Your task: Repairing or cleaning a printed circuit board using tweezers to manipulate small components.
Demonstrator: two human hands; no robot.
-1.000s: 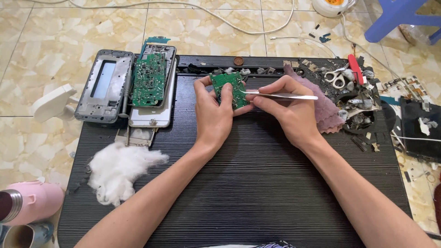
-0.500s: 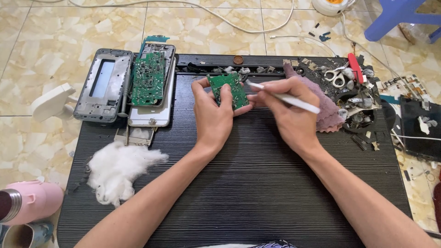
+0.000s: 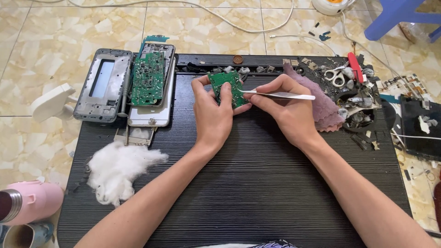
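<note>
A: What do the hands hold, and where?

B: The left hand (image 3: pixel 213 117) is closed around a small green rectangular circuit board (image 3: pixel 227 87), thumb on its face, held tilted just above the far part of the black ribbed bench (image 3: pixel 257 183). The right hand (image 3: pixel 287 112) is pinched shut on slim silver metal tweezers (image 3: pixel 280 95), whose tips touch the board's right edge. The two hands sit close together, nearly touching.

A: Which items lie to the left?

B: A grey metal phone frame with a rectangular window (image 3: pixel 103 85) overhangs the bench edge. Beside it, a larger green circuit board (image 3: pixel 148 79) rests on a white flat phone body (image 3: pixel 150 98). Nearer the person lies a fluffy white cotton wad (image 3: pixel 117 167). A pink rounded flask (image 3: pixel 34 202) lies on the marbled beige tiled floor (image 3: pixel 59 27).

A: And to the right?

B: A crumpled mauve cloth (image 3: pixel 324 108) lies just behind the right hand. Beyond it are white-handled scissors (image 3: pixel 337 78), a red-handled tool (image 3: pixel 354 62) and scattered small metal parts. No readable label is distinguishable.
</note>
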